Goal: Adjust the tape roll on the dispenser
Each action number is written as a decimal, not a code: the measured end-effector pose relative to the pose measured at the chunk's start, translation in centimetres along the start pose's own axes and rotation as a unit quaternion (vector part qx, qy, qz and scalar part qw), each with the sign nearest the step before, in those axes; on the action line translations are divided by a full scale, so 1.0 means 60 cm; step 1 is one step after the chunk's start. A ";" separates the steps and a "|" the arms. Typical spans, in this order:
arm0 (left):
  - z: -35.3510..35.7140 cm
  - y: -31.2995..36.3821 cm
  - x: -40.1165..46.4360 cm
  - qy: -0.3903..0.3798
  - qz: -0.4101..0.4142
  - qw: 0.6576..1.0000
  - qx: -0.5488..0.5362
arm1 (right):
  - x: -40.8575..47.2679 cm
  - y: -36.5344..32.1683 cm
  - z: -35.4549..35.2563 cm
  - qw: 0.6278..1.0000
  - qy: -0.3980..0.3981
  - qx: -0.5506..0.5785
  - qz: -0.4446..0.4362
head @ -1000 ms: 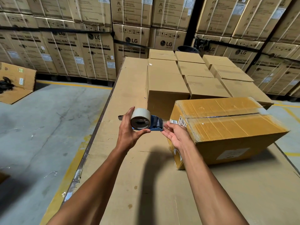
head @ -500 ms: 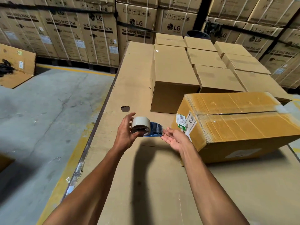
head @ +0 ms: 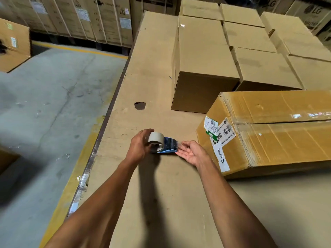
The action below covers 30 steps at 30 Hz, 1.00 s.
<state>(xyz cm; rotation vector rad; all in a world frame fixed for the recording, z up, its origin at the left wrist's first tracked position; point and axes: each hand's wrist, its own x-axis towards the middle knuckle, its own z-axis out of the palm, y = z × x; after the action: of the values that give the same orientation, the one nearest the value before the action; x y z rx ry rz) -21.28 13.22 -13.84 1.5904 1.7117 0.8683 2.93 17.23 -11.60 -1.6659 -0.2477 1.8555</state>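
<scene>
Warehouse bay, cardboard-topped work surface (head: 157,194) with stacked appliance cartons (head: 80,17) along the back wall. Item one: tape dispenser (head: 162,144), blue body with a pale roll, sitting low over the surface just left of the taped carton (head: 279,133). Your left hand (head: 138,146) grips the roll, fingers curled over its top. Your right hand (head: 192,153) lies palm-up and relaxed, fingers straight, their tips at the dispenser's blade end, where a clear tape tail seems to show; whether you pinch it cannot be told. Item two: the taped carton, glossy tape across its top seam, labels on the corner nearest the dispenser. Item three: plain brown cartons (head: 206,56) in rows behind the taped carton, the closest standing just behind the dispenser. Item four: a torn hole (head: 140,105) in the cardboard, beyond the dispenser. Hazards, as judged: your right fingertips sit by the serrated cutter, so a quick pull could nick them; a loose tape tail could fold back on itself or stick to your palm; a slack grip on the roll could let it spin and spill tape. Clearances: open cardboard lies in front of the dispenser toward you; the metal-edged rim (head: 100,145) of the surface runs left of the dispenser, with concrete floor (head: 44,104) and a yellow line (head: 71,185) below it, so a dispenser set down too far left could drop off.
</scene>
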 end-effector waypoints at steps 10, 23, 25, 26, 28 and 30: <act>0.002 -0.019 -0.017 -0.071 0.016 0.997 -0.012 | 0.013 0.000 -0.018 1.000 0.005 -0.002 0.029; -0.007 0.038 -0.036 -0.085 0.034 0.988 0.125 | -0.062 0.012 -0.026 0.991 0.052 -0.098 -0.074; -0.009 0.045 -0.042 -0.085 0.045 0.985 0.142 | -0.070 0.010 -0.033 0.979 0.078 -0.143 -0.119; -0.011 0.050 -0.045 -0.082 0.051 0.984 0.147 | -0.074 0.005 -0.035 0.972 0.093 -0.160 -0.141; -0.013 0.066 -0.049 -0.067 0.066 0.984 0.152 | -0.113 -0.008 -0.024 0.950 0.116 -0.222 -0.188; -0.016 0.095 -0.056 -0.049 0.090 0.984 0.149 | -0.179 -0.021 -0.010 0.910 0.116 -0.300 -0.263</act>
<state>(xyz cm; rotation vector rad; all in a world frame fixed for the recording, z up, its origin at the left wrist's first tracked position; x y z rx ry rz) -18.56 10.14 -8.62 1.9771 1.7077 0.6271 3.95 12.09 -2.14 -1.9329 -1.1359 1.2166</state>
